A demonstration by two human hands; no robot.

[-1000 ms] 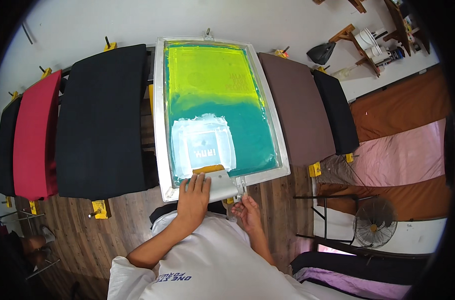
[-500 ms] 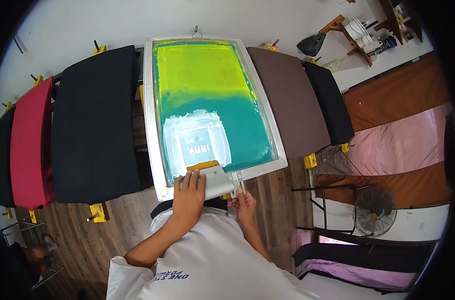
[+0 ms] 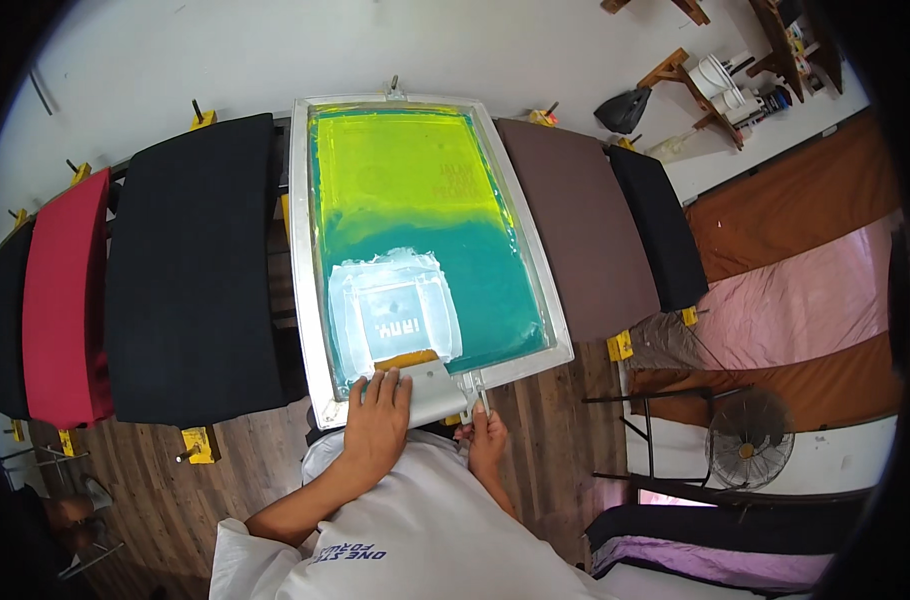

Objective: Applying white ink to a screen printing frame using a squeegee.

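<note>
A silk-screen with a silver metal frame (image 3: 302, 285) lies directly in front of me, its mesh yellow-green at the far end and teal nearer. Pale ink (image 3: 350, 312) surrounds a small lettered stencil area on the near left of the mesh. A grey metal squeegee (image 3: 437, 393) with an orange-brown blade rests over the frame's near edge. My left hand (image 3: 377, 420) grips the squeegee's left end, fingers laid over its top and thumb hidden. Beside it, my right hand (image 3: 486, 438) pinches a slim metal clamp piece (image 3: 481, 392) at the frame's near right corner.
Black (image 3: 197, 270), red (image 3: 67, 300) and brown (image 3: 585, 235) fabric-covered boards fan out on both sides, with yellow brackets (image 3: 199, 444) at their ends. A fan (image 3: 750, 437) stands at right beside brown and pink cloth (image 3: 805, 280). Someone's feet (image 3: 93, 500) show at lower left.
The whole scene sits slightly lower in the picture, as the view has tilted upward. Both hands keep the same hold on the squeegee and the clamp piece.
</note>
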